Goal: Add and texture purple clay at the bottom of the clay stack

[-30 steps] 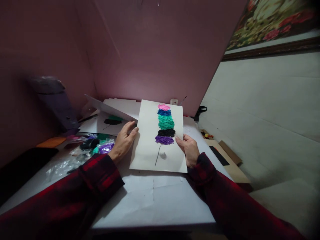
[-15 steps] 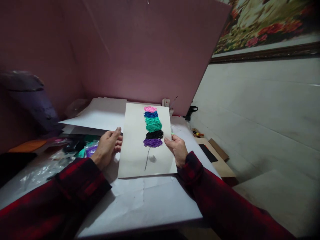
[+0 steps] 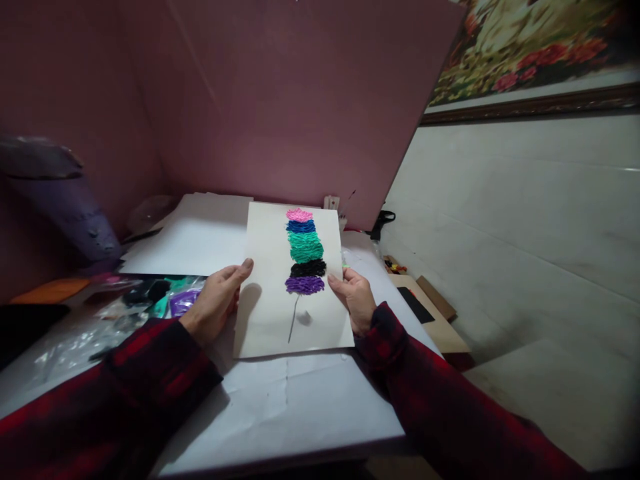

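Note:
I hold a white sheet (image 3: 267, 300) upright-tilted over the table with both hands. On it runs a column of textured patches, pink, blue, green, black and purple (image 3: 304, 250), above a thin grey stem line. My left hand (image 3: 216, 303) grips the sheet's left edge, thumb on the front. At the right edge my right hand (image 3: 353, 297) pinches the sheet beside the purple patch. Both sleeves are red-and-black plaid.
White paper covers the table (image 3: 300, 400). More white sheets (image 3: 200, 233) lie behind the held one. Plastic bags with coloured material (image 3: 160, 300) sit at the left, a purple object (image 3: 70, 207) further left. Black scissors (image 3: 381, 220) and brown card pieces (image 3: 435, 313) lie at the right.
The view shifted right. A white sheet that stood tilted at the left now lies flat, covering the drawing beneath. My left hand moved from the sheet's face to its left edge.

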The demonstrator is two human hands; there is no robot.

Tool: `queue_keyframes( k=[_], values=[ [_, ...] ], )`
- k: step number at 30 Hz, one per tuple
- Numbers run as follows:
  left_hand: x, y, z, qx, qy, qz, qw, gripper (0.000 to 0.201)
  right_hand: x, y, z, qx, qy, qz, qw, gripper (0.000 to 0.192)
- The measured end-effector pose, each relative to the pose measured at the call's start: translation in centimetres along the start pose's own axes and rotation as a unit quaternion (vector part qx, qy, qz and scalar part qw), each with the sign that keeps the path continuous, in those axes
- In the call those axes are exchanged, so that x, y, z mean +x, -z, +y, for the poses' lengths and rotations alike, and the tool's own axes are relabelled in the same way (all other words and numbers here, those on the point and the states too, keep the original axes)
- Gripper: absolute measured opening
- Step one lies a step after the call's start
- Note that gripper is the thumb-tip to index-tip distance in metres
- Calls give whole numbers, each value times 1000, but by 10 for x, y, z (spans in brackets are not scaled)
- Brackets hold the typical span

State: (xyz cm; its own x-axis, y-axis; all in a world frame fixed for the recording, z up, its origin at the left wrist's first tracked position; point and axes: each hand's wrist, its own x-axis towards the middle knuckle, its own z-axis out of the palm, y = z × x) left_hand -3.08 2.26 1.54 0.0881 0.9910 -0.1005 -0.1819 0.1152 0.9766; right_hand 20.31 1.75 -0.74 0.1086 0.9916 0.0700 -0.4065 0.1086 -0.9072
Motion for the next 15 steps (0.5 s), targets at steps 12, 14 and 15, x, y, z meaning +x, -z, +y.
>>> queue_keyframes(
  k=[12,14,15],
  values=[
    [-11,-5,5,-51,85,-144,985,40,-3,-4,-2,4,-8,-10,1000,41],
    [-10,-4,3,-44,95,-133,986,38,-3,-4,-2,4,-11,-12,1000,40],
    [-10,-4,3,-40,99,-125,986,37,-3,-4,-2,4,-12,-12,1000,40]
  ],
)
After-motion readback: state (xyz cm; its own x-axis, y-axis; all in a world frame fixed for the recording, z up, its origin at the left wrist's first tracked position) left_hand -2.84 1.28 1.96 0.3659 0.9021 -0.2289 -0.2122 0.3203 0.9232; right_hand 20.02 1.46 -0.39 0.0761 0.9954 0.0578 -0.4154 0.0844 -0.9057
